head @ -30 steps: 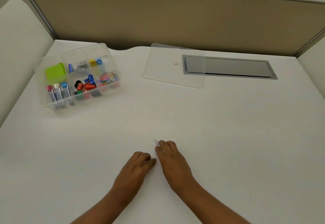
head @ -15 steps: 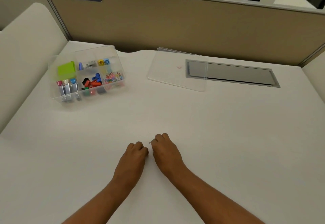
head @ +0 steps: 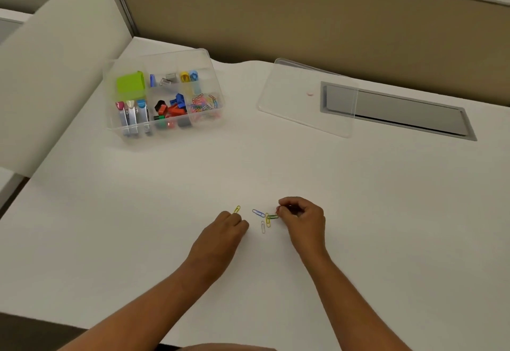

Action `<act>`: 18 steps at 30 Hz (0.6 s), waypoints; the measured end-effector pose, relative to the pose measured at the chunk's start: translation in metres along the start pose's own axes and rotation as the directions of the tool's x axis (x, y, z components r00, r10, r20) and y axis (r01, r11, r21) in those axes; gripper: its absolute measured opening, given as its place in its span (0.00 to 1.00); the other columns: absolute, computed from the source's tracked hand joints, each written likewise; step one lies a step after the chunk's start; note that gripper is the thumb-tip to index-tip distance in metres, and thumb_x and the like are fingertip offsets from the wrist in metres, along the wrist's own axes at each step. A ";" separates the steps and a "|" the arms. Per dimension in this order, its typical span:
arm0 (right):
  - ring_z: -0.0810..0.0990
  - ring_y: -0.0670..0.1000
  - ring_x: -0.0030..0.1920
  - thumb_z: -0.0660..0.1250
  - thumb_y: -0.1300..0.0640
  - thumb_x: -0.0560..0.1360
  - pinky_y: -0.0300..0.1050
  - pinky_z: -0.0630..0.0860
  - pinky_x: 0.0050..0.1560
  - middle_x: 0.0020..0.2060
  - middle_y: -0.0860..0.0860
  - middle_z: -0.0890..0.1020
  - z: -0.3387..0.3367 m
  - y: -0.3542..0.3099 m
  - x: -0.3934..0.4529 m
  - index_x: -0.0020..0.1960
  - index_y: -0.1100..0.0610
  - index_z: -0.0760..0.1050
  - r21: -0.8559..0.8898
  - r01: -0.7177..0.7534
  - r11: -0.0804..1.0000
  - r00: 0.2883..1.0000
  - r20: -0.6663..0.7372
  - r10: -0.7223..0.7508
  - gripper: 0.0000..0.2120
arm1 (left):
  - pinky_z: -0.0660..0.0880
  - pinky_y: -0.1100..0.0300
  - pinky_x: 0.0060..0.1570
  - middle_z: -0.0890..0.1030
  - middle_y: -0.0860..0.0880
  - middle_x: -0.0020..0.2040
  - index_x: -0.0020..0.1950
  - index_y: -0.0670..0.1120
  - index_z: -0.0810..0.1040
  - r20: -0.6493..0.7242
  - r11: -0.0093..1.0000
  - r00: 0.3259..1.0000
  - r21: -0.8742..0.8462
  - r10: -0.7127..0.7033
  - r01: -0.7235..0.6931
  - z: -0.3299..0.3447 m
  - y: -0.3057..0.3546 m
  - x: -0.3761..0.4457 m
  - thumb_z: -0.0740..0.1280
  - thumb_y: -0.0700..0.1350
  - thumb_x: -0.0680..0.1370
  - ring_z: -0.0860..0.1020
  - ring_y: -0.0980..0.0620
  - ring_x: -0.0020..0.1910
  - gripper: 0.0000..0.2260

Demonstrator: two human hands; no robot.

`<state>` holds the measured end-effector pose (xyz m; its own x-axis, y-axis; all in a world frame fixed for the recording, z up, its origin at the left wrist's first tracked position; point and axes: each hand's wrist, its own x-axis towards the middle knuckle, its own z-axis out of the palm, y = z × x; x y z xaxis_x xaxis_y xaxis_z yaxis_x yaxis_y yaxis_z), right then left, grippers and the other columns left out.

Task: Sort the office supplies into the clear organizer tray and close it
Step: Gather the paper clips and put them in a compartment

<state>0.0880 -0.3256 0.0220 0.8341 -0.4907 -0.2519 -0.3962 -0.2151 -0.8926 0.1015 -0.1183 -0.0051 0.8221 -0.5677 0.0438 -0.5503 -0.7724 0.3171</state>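
I see both bare hands resting low on the white desk (head: 358, 212). My left hand (head: 220, 236) touches a yellow wire paperclip (head: 237, 209); my right hand (head: 302, 219), fingers curled, pinches something red, too small to identify. Between them lie loose coloured paperclips (head: 263, 218). The clear compartmented organizer tray (head: 165, 130) sits at ten o'clock, its flat clear lid (head: 289, 94) at one o'clock.

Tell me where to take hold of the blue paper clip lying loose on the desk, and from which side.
Pinch the blue paper clip across its long wire sides from straight above. It lies flat on the white desk, clear of the yellow clip beside it, so its far-left rounded end is the freest part to lift.
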 end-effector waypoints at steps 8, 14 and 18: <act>0.81 0.40 0.55 0.66 0.61 0.82 0.40 0.78 0.60 0.56 0.44 0.84 -0.006 0.007 -0.006 0.61 0.53 0.81 -0.326 0.313 0.892 0.942 0.227 -0.247 0.11 | 0.80 0.45 0.58 0.76 0.43 0.72 0.72 0.45 0.76 -0.009 0.985 0.985 0.010 -0.171 0.171 -0.008 -0.004 0.005 0.72 0.56 0.77 0.74 0.40 0.67 0.27; 0.65 0.55 0.73 0.70 0.52 0.80 0.45 0.69 0.71 0.75 0.52 0.67 0.017 0.015 -0.027 0.77 0.53 0.69 -0.641 0.483 0.596 0.868 0.438 -0.232 0.27 | 0.83 0.49 0.51 0.82 0.41 0.62 0.68 0.41 0.80 0.032 0.997 0.999 0.072 0.018 -0.020 0.001 -0.002 0.011 0.77 0.43 0.75 0.80 0.41 0.58 0.22; 0.72 0.51 0.61 0.63 0.61 0.82 0.45 0.79 0.52 0.61 0.51 0.76 0.030 0.012 -0.039 0.63 0.56 0.77 -0.597 0.517 0.613 0.853 0.417 -0.313 0.11 | 0.83 0.54 0.40 0.85 0.43 0.49 0.61 0.36 0.83 -0.032 0.983 0.984 0.061 0.177 -0.175 -0.001 -0.002 0.014 0.80 0.34 0.67 0.83 0.44 0.47 0.22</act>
<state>0.0616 -0.2837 0.0096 0.9958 0.0008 -0.0912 -0.0410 -0.8897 -0.4547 0.1142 -0.1241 -0.0039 0.7158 -0.6861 0.1299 -0.6936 -0.6770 0.2460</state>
